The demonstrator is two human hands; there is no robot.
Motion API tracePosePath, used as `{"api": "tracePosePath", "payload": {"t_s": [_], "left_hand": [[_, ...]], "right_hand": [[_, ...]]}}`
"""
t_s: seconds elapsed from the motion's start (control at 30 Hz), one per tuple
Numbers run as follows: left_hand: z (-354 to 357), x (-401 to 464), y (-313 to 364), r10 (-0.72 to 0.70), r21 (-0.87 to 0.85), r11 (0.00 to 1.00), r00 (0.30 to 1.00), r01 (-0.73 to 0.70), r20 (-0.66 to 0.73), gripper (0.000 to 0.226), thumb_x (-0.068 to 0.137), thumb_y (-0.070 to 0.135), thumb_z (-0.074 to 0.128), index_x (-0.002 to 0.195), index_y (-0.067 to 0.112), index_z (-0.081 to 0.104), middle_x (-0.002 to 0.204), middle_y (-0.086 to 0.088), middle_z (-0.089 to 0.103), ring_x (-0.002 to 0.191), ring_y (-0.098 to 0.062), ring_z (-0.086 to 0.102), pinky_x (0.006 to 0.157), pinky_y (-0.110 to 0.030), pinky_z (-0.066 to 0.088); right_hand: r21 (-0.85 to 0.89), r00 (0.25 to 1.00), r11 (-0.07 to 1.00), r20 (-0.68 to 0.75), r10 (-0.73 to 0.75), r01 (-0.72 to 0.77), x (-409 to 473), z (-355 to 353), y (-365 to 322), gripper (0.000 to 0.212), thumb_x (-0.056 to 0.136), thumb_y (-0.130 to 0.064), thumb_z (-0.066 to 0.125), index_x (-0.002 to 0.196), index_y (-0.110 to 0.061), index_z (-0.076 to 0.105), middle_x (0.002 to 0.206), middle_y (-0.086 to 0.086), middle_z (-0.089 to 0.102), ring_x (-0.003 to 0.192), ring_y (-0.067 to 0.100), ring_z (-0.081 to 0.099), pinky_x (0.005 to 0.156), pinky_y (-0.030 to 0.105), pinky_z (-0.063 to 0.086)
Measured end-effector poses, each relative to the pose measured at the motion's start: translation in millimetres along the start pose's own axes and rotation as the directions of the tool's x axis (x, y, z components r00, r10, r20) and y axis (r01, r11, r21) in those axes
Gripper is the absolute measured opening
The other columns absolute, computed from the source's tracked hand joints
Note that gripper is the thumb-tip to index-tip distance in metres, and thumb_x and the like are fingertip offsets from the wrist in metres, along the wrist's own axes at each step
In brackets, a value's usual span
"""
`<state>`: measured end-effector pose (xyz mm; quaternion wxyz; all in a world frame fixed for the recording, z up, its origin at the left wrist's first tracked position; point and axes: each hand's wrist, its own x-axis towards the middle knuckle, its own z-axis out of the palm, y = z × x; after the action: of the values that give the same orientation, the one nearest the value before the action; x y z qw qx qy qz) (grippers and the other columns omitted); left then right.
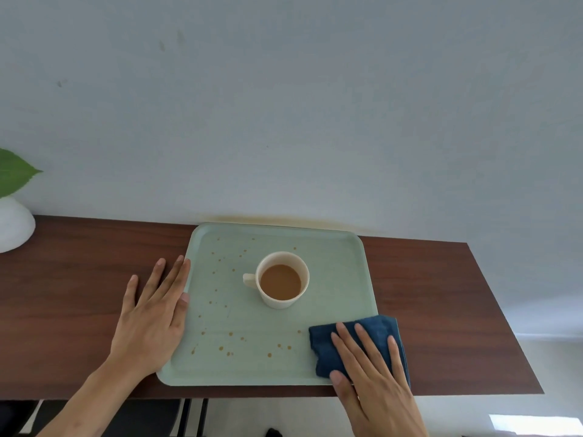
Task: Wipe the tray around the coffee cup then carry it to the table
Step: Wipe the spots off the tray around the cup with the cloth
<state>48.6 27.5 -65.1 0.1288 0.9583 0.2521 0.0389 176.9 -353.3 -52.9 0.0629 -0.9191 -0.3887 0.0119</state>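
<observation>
Pale green tray (340, 310) on a dark wood-grain shelf (79, 294), coffee cup (281, 279) near its centre.
Smooth, round-cornered tray speckled with brown drops at left and near side; cream cup holds milky coffee. The right hand (375, 383), fingers flat and spread, presses a folded blue terry cloth (356, 342) on the near-right corner. The left hand (151, 320) lies flat, holding nothing, thumb touching the left rim.

Tray (340, 257) pale mint green, speckled with small tan-brown spots, thickest from 7 to 11 o'clock of the cup; cup (277, 302) cream, its drink milky light brown; cloth (325, 348) deep blue, at 4 o'clock on tray; shelf top (79, 279) dark reddish-brown woodgrain; wall (284, 105) flat pale grey-blue; leaf (14, 173) bright green over white vase (14, 227), 9 o'clock edge.
</observation>
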Motion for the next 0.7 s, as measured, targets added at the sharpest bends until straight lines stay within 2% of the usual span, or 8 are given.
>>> {"api": "tracePosePath", "payload": {"t_s": [0.1,0.23,0.3,0.43,0.6,0.7], "left_hand": [[0.3,0.3,0.3,0.003,-0.003,1.0,1.0,-0.003,-0.001,0.062,0.103,0.045,0.012,0.163,0.034,-0.001,0.17,0.013,0.009,0.158,-0.01,-0.004,0.128,-0.054,0.005],[-0.2,0.6,0.4,0.004,-0.002,1.0,1.0,-0.004,-0.002,0.062,0.103,0.045,0.012,0.163,0.033,0.0,0.17,0.013,0.01,0.158,-0.01,-0.003,0.128,-0.054,0.005],[-0.6,0.3,0.5,0.001,-0.002,1.0,1.0,-0.001,0.001,0.061,0.103,0.046,0.01,0.163,0.034,0.0,0.17,0.013,0.009,0.158,-0.009,-0.004,0.128,-0.053,0.004],[-1.0,0.0,0.5,0.001,0.007,1.0,1.0,-0.001,0.003,0.062,0.103,0.046,0.01,0.163,0.033,0.0,0.17,0.012,0.009,0.158,-0.01,-0.004,0.128,-0.053,0.004],[-1.6,1.1,0.8,-0.003,0.009,1.0,1.0,0.003,0.014,0.062,0.103,0.046,0.01,0.162,0.035,-0.003,0.17,0.012,0.007,0.157,-0.009,-0.006,0.128,-0.054,0.003],[-1.9,1.3,1.0,-0.011,0.018,1.0,1.0,0.011,0.02,0.062,0.102,0.047,0.007,0.162,0.035,-0.005,0.171,0.013,0.004,0.157,-0.008,-0.01,0.128,-0.053,0.002]], "right_hand": [[0.043,0.997,0.998,0.064,0.042,-0.045,17.0,-6.9,-6.0,0.057,0.108,-0.054,0.021,0.157,-0.031,0.04,0.165,-0.017,0.034,0.156,0.011,0.023,0.123,0.053,0.011],[0.09,0.992,0.992,0.102,0.075,-0.085,56.5,-12.4,-3.2,0.06,0.107,-0.058,0.011,0.163,-0.037,0.018,0.17,-0.023,0.011,0.157,0.0,-0.006,0.127,0.047,-0.01],[0.105,0.994,0.991,0.069,0.079,-0.086,80.4,-13.3,1.6,0.063,0.106,-0.059,0.007,0.163,-0.035,0.018,0.171,-0.022,0.01,0.157,0.001,-0.007,0.127,0.047,-0.013],[0.128,0.993,0.986,0.069,0.099,-0.108,128.9,-15.9,13.4,0.06,0.108,-0.054,0.015,0.164,-0.033,0.018,0.172,-0.02,0.011,0.158,0.002,-0.006,0.126,0.042,-0.019],[0.143,0.991,0.982,0.071,0.115,-0.124,162.1,-17.7,21.0,0.059,0.109,-0.052,0.019,0.164,-0.031,0.019,0.172,-0.016,0.016,0.159,0.005,-0.002,0.128,0.047,-0.012],[0.139,0.991,0.983,0.075,0.107,-0.116,150.0,-18.1,20.4,0.059,0.109,-0.052,0.019,0.164,-0.03,0.016,0.172,-0.015,0.014,0.159,0.005,-0.004,0.127,0.044,-0.015]]}}
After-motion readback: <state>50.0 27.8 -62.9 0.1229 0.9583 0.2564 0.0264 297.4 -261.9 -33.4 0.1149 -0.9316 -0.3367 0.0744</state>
